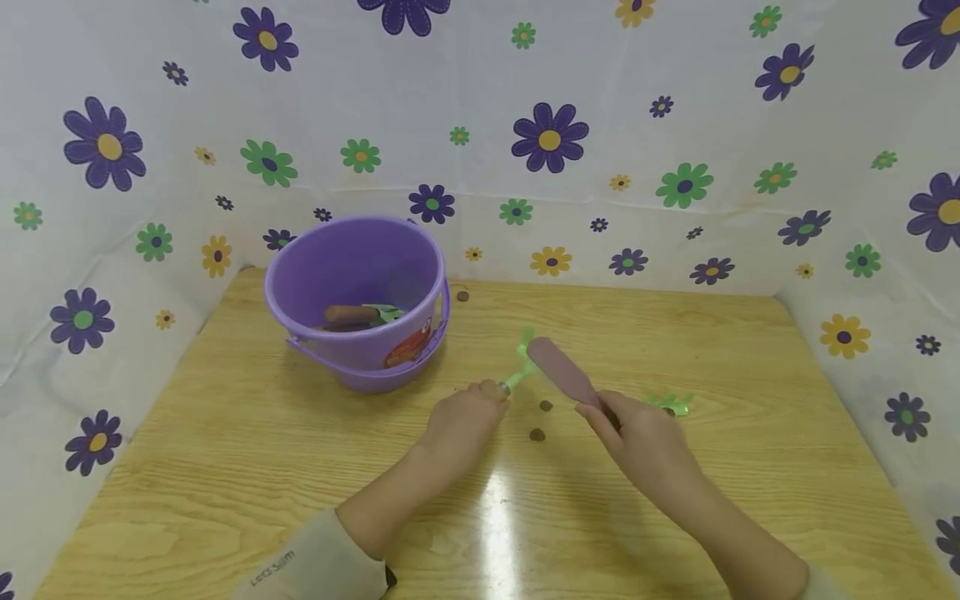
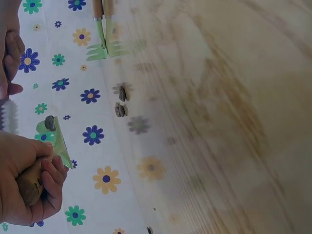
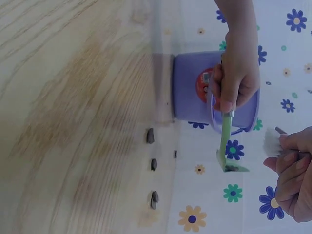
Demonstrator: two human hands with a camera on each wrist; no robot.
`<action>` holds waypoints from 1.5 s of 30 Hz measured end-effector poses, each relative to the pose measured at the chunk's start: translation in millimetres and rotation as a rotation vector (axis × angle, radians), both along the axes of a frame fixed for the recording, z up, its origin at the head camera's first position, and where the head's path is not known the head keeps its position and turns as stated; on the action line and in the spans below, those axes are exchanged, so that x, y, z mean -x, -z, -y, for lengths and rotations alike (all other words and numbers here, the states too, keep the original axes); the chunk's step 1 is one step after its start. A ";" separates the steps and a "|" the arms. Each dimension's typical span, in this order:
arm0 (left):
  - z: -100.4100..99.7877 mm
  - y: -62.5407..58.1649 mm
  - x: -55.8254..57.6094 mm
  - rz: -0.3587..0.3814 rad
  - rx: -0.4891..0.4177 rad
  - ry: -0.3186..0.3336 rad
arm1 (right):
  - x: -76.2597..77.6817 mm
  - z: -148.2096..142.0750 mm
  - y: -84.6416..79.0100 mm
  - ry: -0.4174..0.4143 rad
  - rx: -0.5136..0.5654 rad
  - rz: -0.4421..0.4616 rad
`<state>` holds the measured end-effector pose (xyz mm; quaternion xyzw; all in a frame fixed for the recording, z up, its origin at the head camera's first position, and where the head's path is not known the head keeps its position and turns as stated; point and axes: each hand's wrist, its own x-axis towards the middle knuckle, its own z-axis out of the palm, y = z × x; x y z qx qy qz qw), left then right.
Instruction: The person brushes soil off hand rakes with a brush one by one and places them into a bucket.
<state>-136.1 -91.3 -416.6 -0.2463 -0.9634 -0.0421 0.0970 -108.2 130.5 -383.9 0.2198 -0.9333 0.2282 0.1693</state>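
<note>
While the left hand (image 1: 465, 421) holds a tool (image 1: 519, 376), the bucket (image 1: 366, 353) contains another (image 1: 349, 315).

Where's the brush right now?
In the head view, the brush is right of centre, gripped in the person's right hand, its tip close to the green tool that the left hand holds.

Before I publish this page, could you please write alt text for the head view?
The left hand holds a green garden tool and the right hand a mauve brush near it, above a wooden table. A purple bucket with a wooden-handled tool inside stands at left; small dark lumps lie nearby.
</note>
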 end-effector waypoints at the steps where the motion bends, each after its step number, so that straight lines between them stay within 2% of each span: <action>1: -1.0 -1.0 -0.8 0.000 -0.006 0.004 | 0.3 1.9 -0.6 -0.006 0.011 0.017; 6: -5.8 -4.3 -4.5 0.018 -0.010 0.014 | 1.2 10.8 -2.0 -0.038 0.010 0.025; 9: -7.9 -5.9 -6.1 0.025 -0.017 0.019 | 0.8 15.3 -1.6 -0.025 -0.021 0.035; 18: -12.2 -11.9 -8.3 0.030 -0.019 0.007 | 5.2 22.1 6.5 -0.050 0.021 0.142; 23: -11.6 -13.3 -9.1 0.039 -0.040 0.006 | 9.5 20.2 10.3 -0.028 0.002 0.170; 27: -10.9 -12.9 -10.2 0.014 -0.049 0.005 | 12.6 18.4 11.7 0.013 -0.068 0.162; 31: -10.7 -11.9 -11.2 -0.035 -0.028 0.003 | 13.9 16.5 14.4 0.066 -0.191 0.099; 38: -11.3 -10.6 -12.0 -0.061 -0.003 -0.006 | 13.8 13.1 21.3 0.091 -0.335 -0.097; 45: -9.9 -10.2 -11.8 -0.079 0.053 -0.026 | 12.2 12.7 33.6 0.113 -0.485 -0.389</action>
